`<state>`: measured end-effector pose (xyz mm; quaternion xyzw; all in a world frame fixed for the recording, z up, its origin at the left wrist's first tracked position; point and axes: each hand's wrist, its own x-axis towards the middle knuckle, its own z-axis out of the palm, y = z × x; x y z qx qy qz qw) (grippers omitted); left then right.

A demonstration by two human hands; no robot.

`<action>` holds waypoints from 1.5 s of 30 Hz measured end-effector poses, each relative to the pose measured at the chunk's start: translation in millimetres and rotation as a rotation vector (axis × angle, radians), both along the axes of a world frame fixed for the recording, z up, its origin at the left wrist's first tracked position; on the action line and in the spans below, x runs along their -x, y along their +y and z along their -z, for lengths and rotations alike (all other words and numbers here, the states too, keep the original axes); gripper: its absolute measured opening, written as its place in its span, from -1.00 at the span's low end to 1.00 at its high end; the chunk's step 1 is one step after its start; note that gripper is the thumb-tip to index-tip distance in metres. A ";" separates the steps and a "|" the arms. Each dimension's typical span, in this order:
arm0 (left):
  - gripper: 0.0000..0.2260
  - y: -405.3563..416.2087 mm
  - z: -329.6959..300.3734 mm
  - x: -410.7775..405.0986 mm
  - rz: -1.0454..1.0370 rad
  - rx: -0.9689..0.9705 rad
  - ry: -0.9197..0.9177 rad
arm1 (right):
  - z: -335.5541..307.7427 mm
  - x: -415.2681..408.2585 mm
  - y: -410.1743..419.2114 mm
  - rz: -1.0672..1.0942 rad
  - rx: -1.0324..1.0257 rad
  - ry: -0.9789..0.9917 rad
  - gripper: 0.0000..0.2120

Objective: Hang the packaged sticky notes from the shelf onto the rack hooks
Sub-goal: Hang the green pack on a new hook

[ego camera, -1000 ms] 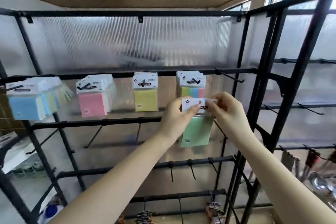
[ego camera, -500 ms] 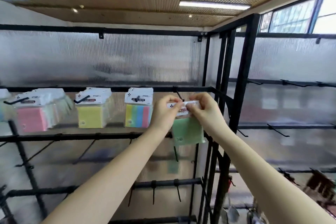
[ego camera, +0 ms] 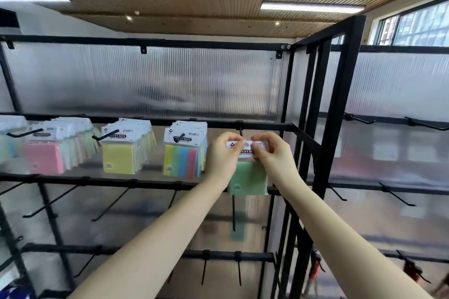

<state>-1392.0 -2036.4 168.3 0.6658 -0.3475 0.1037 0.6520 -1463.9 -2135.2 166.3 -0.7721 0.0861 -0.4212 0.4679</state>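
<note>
A green pack of sticky notes (ego camera: 248, 178) with a white header card hangs between my two hands. My left hand (ego camera: 222, 156) pinches the left end of the card and my right hand (ego camera: 273, 155) pinches the right end. The card's hole sits just below a black hook (ego camera: 240, 130) on the upper rail of the rack (ego camera: 267, 126). Whether the hook is through the hole is hidden by my fingers. Further left on the same rail hang a multicolour pack (ego camera: 181, 161), yellow packs (ego camera: 119, 158) and pink packs (ego camera: 45, 156).
Bare black hooks (ego camera: 109, 206) stick out from the lower rails under the hung packs. A black corner post (ego camera: 337, 114) stands just right of my right hand. The side panel to the right carries more bare hooks (ego camera: 425, 125). Ribbed translucent sheet backs the rack.
My head turned right and up, so the hung packs slid left in view. Both hands carried the green pack up to the rightmost hook on the upper rail.
</note>
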 end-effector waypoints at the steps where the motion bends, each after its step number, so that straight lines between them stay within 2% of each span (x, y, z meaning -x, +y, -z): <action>1: -0.93 -0.5 1.0 -1.8 -0.001 0.005 -0.015 | 0.3 -2.1 -1.1 0.000 0.008 0.004 -0.90; 5: -0.94 -1.6 5.6 -8.9 -0.020 0.052 -0.012 | -1.7 -7.4 -5.6 -0.065 0.035 -0.009 -0.89; 8: -0.95 -3.3 8.2 -19.5 -0.033 0.009 -0.014 | -1.0 -15.5 -11.1 -0.077 0.068 0.026 -0.86; 15: -0.94 -26.7 7.9 -52.1 -0.085 -0.134 -0.011 | 4.4 -47.2 -32.1 0.092 0.097 0.099 -0.89; 22: -0.95 -57.4 -0.1 -93.4 -0.236 -0.272 0.018 | -6.1 -95.0 -55.5 0.268 0.118 0.270 -0.92; 27: -0.91 -75.8 1.7 -117.2 -0.277 -0.328 -0.008 | -8.5 -116.0 -71.9 0.368 0.215 0.360 -0.90; 31: -0.86 -87.0 1.9 -127.5 -0.354 -0.377 -0.081 | -10.5 -124.6 -80.2 0.415 0.270 0.397 -0.79; 35: -0.84 -89.0 5.2 -126.3 -0.439 -0.378 -0.167 | -7.8 -125.1 -77.0 0.456 0.351 0.374 -0.81; 40: -0.85 -80.7 21.2 -118.4 -0.429 -0.335 -0.102 | 13.7 -109.6 -73.8 0.486 0.225 0.384 -0.78; 43: -0.82 -68.1 41.4 -110.2 -0.446 -0.432 0.036 | 38.6 -93.3 -71.6 0.409 0.127 0.505 -0.78; 45: -0.86 -60.7 60.2 -103.0 -0.402 -0.510 0.066 | 55.8 -83.5 -65.7 0.369 0.123 0.546 -0.75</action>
